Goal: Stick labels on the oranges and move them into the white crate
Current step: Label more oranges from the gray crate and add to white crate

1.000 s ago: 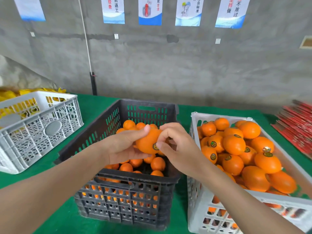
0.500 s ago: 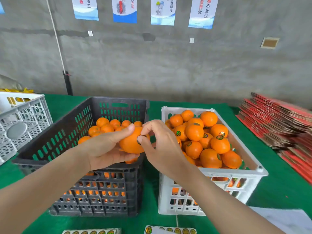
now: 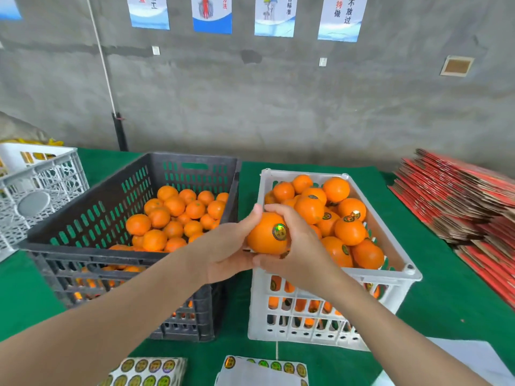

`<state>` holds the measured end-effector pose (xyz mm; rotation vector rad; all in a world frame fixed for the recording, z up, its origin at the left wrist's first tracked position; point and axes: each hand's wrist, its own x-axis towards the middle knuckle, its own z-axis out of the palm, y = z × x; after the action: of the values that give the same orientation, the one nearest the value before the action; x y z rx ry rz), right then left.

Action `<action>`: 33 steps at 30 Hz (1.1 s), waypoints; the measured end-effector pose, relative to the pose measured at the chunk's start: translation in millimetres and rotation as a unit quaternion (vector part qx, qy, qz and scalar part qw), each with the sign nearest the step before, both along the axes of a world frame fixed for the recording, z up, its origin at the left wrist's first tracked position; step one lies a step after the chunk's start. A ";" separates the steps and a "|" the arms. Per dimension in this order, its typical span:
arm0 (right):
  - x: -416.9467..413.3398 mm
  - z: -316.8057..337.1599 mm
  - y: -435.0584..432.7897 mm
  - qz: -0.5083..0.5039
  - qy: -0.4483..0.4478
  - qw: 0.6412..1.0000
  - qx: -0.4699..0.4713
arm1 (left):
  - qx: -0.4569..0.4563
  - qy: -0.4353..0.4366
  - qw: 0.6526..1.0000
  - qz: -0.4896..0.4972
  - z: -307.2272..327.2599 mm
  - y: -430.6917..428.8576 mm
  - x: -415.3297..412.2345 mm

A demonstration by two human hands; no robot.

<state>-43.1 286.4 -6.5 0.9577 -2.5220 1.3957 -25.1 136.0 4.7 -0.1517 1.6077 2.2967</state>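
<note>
Nearest us, along the near edge of the green cloth-covered table (image 3: 446,302), two sheets of round gold-and-green sticker labels (image 3: 145,370) lie flat, handy for the next peel, I'd say, with a white sheet of paper (image 3: 468,360) at the near right corner. Up from there, both bare hands meet on one glossy round orange (image 3: 264,238). The left hand (image 3: 225,254) cups it from below and the left, thumb over the top. The right hand (image 3: 301,252) curls round its right side, thumb by the shiny round label (image 3: 279,232) already on the skin; it looks like a hold for pressing that label home. The fruit hangs just over the near left corner of the white slotted plastic crate (image 3: 390,277), heaped to the rim with labelled oranges (image 3: 349,231). Room is tight there, so a gentle set-down beats a drop, or one may roll off. Just left, across a narrow strip of green, the black slotted plastic crate (image 3: 92,254) holds the unlabelled supply (image 3: 174,206), well below its rim. Farther off, a pale grey lattice crate (image 3: 41,185) sits at the left edge and stacked red flat cartons (image 3: 459,207) crowd the right edge.
</note>
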 end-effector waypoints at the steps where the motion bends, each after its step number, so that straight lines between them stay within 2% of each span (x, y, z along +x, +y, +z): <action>1: -2.9 -2.9 4.5 -0.023 0.019 1.000 -0.002 | 0.003 -0.007 1.000 0.011 -4.3 6.1 0.4; 5: -44.3 -3.6 37.3 -0.142 0.020 0.989 -0.023 | -0.118 -0.005 0.989 0.086 -32.2 10.1 14.3; 8: -79.9 -11.4 52.5 -0.194 0.000 0.979 0.065 | -0.189 -0.039 0.975 0.112 -55.2 2.3 29.7; 12: -98.8 -33.1 36.7 -0.152 0.015 0.977 0.148 | -0.225 -0.062 0.963 0.133 -69.1 0.2 35.2; 18: -103.7 -52.2 -1.1 -0.070 0.018 0.981 0.182 | -0.185 -0.051 0.971 0.144 -68.1 7.8 27.5; 22: -101.2 -58.8 0.1 -0.070 -0.004 0.976 0.208 | -0.166 -0.053 0.974 0.146 -68.6 12.8 26.4; 25: -86.3 -48.1 8.2 -0.081 -0.015 0.980 0.183 | -0.154 -0.048 0.977 0.139 -70.7 12.0 28.9; 26: -75.6 -45.5 11.6 -0.093 0.011 0.983 0.156 | -0.152 -0.044 0.978 0.135 -71.7 11.0 29.8; 28: -43.1 -47.1 18.9 -0.089 0.117 0.989 0.032 | -0.152 -0.039 0.980 0.125 -76.3 8.8 32.5; 29: -24.2 -54.3 21.6 -0.065 0.165 0.984 -0.020 | -0.154 -0.039 0.980 0.121 -80.2 7.5 34.2; 30: -5.3 -66.5 23.4 -0.030 0.187 0.981 -0.032 | -0.157 -0.040 0.980 0.116 -85.2 6.1 36.2; 31: 11.7 -82.3 23.3 0.012 0.167 0.986 0.000 | -0.161 -0.045 0.980 0.111 -91.5 4.7 39.1; 33: 31.7 -121.1 17.2 0.085 0.021 0.985 0.150 | -0.183 -0.062 0.976 0.100 -108.2 2.2 45.9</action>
<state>-11.4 303.6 -127.6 1.2644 -2.7256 1.0329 20.8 138.2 -103.4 -0.5561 2.0111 2.0541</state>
